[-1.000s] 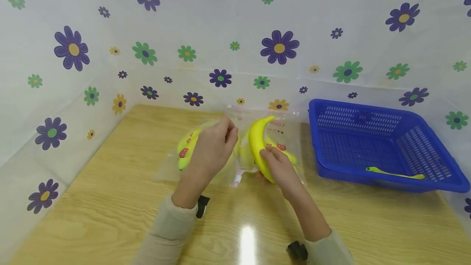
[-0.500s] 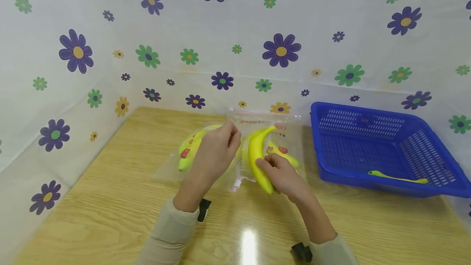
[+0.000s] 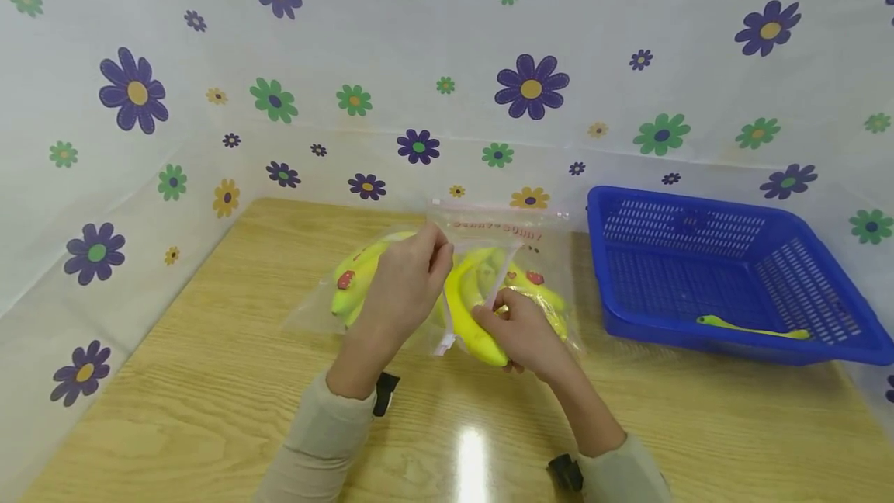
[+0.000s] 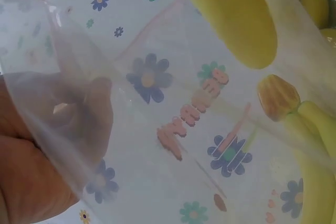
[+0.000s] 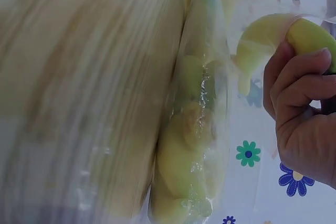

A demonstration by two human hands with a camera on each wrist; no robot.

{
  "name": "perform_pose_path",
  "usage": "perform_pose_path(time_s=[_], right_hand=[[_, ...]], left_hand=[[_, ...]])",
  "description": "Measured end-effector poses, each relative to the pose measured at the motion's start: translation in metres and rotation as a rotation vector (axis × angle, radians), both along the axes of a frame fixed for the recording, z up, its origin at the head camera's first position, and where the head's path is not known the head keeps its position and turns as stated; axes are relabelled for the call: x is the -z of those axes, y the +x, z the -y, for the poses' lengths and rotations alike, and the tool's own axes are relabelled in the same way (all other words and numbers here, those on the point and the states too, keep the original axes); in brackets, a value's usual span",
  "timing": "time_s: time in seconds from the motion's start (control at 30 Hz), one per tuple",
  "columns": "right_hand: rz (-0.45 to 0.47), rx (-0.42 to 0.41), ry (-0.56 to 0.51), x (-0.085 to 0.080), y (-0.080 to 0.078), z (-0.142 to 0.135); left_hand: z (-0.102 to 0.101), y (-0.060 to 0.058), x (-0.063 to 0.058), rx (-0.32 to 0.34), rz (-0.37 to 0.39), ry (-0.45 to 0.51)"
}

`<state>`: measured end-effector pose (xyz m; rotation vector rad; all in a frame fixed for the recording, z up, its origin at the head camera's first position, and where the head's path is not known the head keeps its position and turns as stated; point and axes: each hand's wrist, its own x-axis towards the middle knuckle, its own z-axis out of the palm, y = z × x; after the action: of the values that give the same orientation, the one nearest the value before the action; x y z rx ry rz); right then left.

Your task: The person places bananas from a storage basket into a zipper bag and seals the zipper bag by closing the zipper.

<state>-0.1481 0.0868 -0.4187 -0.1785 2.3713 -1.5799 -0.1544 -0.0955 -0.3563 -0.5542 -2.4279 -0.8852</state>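
My left hand (image 3: pixel 405 286) pinches the upper edge of a clear zip bag (image 3: pixel 314 320) with bananas (image 3: pixel 356 282) inside; its mouth faces right. Through the film, the left wrist view shows this hand's curled fingers (image 4: pixel 100 103). My right hand (image 3: pixel 524 332) grips a single yellow banana (image 3: pixel 461 313) near its lower end. The banana's upper part lies behind the bag's film, within the mouth. Right wrist view: fingers (image 5: pixel 304 85) curl round the banana (image 5: pixel 260 38). Beneath, to the right, lies a second printed zip bag (image 3: pixel 552 243) holding more bananas (image 3: pixel 555 305).
A blue perforated basket (image 3: pixel 670 340) stands at the right, a thin yellow-green strip (image 3: pixel 754 330) along its front side. The wooden table (image 3: pixel 209 379) meets a flower-printed white cloth (image 3: pixel 314 37) behind and at the sides.
My right hand has tilted and shifted the banana leftward, so its top passes from in front of the bag's mouth to behind the film. The left hand stays at the bag's edge.
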Motion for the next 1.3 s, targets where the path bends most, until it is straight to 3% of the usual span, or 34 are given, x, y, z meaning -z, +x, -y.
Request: perform_pose_path(time_s=[0.13,0.33,0.63,0.93,1.3], right_hand=[[-0.003,-0.005,0.02,-0.002,0.002,0.002],[0.017,-0.053,-0.037,-0.005,0.004,-0.001],[0.118,-0.179,-0.21,-0.009,-0.001,-0.013],[0.164,-0.328,-0.238,-0.005,-0.003,-0.021],[0.185,-0.228,-0.294,0.003,-0.001,-0.005]], left_hand=[[0.001,-0.001,0.0,-0.001,-0.01,0.012],[0.001,-0.001,0.001,-0.001,-0.008,0.024],[0.005,-0.003,0.0,-0.013,-0.031,0.032],[0.004,-0.003,-0.001,-0.014,-0.006,0.038],[0.003,-0.002,-0.003,-0.012,-0.008,0.036]])
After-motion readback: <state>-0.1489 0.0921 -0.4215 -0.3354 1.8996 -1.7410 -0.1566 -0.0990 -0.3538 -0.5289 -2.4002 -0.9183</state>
